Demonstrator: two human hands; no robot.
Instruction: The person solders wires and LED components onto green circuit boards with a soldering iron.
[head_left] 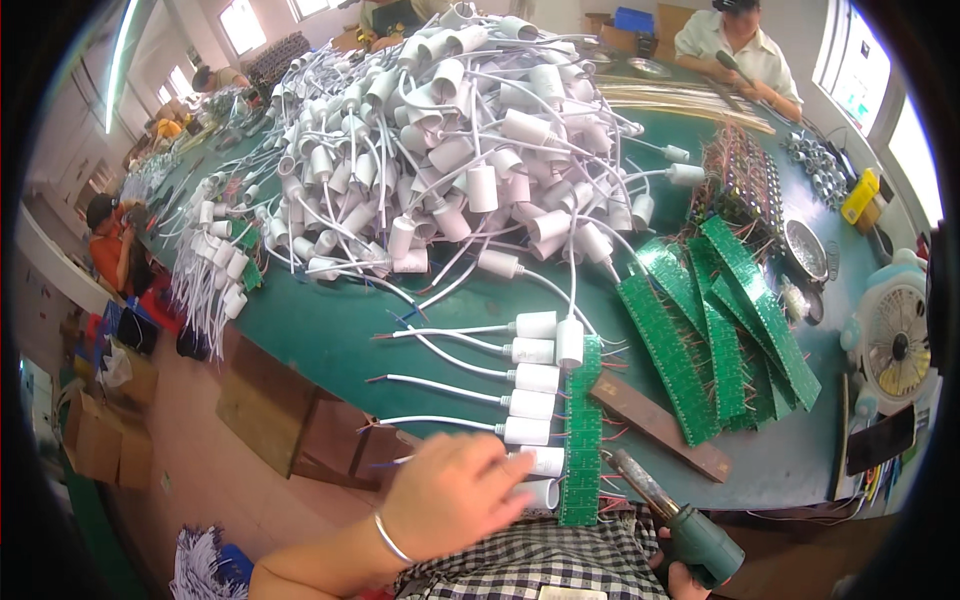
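My left hand (455,497), with a bangle at the wrist, reaches over the lower end of a row of white lamp holders (530,404). Its fingers are apart and partly bent, by the lowest holders; whether they touch one is unclear. White cables run leftward from the holders, ending in bare coloured wires. Along the row's right side stands a green circuit board strip (582,430), with thin wires on its right edge. My right hand (683,578), mostly hidden at the lower edge, grips a dark green soldering iron (703,545), whose metal barrel points up and left toward the strip.
A large heap of white lamp holders with cables (450,150) covers the far table. Right of the strip lie a brown bar (660,425) and several green circuit boards (715,330). A fan (893,335) and phone (880,443) are at the right. Other people work farther off.
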